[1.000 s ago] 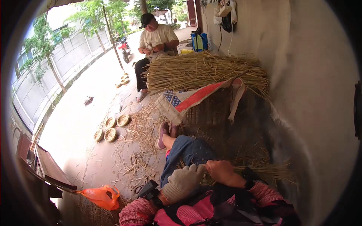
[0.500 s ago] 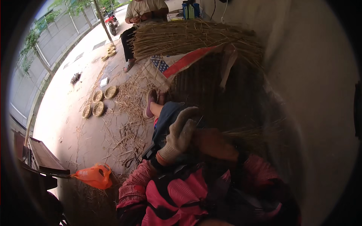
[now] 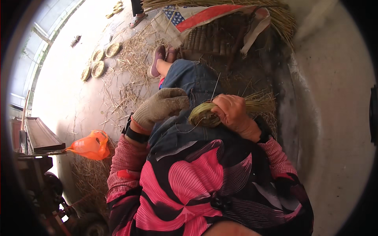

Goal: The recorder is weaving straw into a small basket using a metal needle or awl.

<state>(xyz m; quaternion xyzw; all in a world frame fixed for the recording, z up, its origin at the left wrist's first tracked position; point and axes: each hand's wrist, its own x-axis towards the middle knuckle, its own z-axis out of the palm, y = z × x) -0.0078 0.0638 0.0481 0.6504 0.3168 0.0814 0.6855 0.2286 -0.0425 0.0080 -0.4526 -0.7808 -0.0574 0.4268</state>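
Note:
My right hand [image 3: 233,112], bare, closes round a small coil of greenish straw [image 3: 201,117] over my lap. From that same grip a tail of loose straw [image 3: 260,103] fans out to the right. A long thin needle [image 3: 215,87] sticks up beside the right fingers. To the left of the coil, apart from it, is my left hand [image 3: 162,106] in a knitted work glove. Its fingers are bent together toward the coil; what they pinch, if anything, does not show. A denim cloth [image 3: 189,78] covers my legs.
Several round straw baskets [image 3: 98,69] stand on the floor at the far left, near scattered straw [image 3: 130,65]. An orange plastic bag [image 3: 91,145] hangs at the left. Ahead, a large straw pile [image 3: 284,23] lies above a striped sheet [image 3: 208,17]. Another person's foot [image 3: 138,19] shows beyond.
The view has tilted down, brightened and cleared. The left glove, raised earlier near the right hand, is now lower and farther left. The straw coil and needle now show plainly.

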